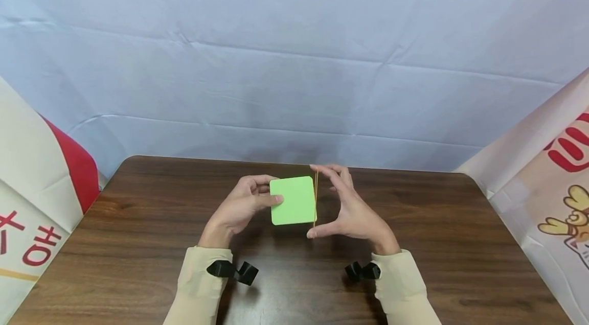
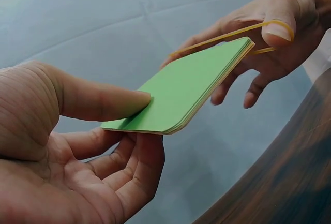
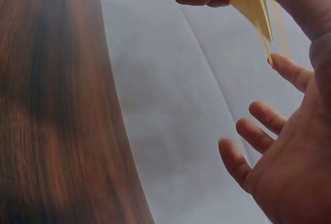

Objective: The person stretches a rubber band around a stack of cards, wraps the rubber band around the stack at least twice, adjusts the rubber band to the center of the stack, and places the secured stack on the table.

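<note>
My left hand [image 1: 239, 207] pinches a stack of square, round-cornered green cards [image 1: 294, 202] by its left edge, thumb on top and fingers beneath. In the left wrist view the stack [image 2: 191, 84] shows several thin layers; its underside looks yellow in the right wrist view. A yellow rubber band [image 1: 316, 197] is stretched between the thumb and index finger of my right hand [image 1: 356, 212], whose fingers are spread. The band [image 2: 222, 36] runs along the right end of the stack, one strand above and one below. The stack is held above the table.
A dark wood table [image 1: 138, 263] lies under both hands. Behind it hangs a pale blue cloth [image 1: 294, 85]. Printed banners flank it, the left banner [image 1: 27, 192] with red lettering and the right banner [image 1: 552, 197] with a cartoon figure. Black wrist mounts [image 1: 247, 273] sit on the sleeves.
</note>
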A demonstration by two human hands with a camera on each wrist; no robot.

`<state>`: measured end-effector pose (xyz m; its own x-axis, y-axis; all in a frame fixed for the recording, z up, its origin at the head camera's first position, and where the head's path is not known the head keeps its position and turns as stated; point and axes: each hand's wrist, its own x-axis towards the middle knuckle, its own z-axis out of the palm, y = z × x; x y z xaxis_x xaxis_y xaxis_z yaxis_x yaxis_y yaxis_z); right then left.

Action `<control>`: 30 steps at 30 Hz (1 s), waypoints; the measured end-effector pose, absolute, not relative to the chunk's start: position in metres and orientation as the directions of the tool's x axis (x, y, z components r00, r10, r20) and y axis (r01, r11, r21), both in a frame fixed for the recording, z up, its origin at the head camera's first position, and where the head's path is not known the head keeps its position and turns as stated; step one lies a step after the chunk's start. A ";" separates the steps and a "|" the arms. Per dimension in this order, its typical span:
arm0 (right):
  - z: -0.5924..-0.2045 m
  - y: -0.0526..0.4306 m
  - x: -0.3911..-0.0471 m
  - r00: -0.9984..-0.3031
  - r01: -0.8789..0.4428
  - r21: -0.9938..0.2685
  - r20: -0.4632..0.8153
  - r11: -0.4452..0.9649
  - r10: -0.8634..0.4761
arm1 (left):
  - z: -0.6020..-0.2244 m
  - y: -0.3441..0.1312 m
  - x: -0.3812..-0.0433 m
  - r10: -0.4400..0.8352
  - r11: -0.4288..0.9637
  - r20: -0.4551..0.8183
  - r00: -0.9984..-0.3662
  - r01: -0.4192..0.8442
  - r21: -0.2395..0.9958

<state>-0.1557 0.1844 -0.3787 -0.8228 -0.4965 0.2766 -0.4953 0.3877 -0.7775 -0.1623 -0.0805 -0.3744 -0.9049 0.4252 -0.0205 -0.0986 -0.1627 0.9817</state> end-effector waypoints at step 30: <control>-0.376 0.173 -0.149 -0.764 -0.526 -0.787 0.272 0.323 -0.585 | -0.372 -0.071 -0.158 0.573 -0.255 0.040 -0.819 -0.131 0.958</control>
<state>-0.1486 0.1728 -0.3761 -0.7643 -0.5848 0.2717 -0.5265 0.3226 -0.7866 -0.1577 -0.0710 -0.3720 -0.8189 0.5725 0.0404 -0.1309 -0.2548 0.9581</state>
